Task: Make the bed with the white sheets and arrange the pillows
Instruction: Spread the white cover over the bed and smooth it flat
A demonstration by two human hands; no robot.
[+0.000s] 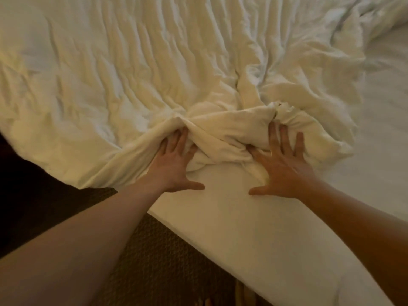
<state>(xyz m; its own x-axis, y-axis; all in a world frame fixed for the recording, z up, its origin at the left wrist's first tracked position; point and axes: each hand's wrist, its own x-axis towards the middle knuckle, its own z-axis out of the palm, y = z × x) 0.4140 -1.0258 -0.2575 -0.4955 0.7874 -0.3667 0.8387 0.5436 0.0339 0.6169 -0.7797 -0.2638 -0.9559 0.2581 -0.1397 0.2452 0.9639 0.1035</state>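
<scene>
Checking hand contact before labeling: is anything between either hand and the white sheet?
Nothing visible. The left hand and the right hand both press flat on the bunched white sheet near the edge of the mattress. No other object sits between them and the cloth.

You see a creamy white top sheet (132, 74) streaked with long shadowed creases, a plain white fitted sheet (242, 217) beneath it, and a brown carpet (159, 261) with a fine woven pattern that darkens to near black on your left.
</scene>
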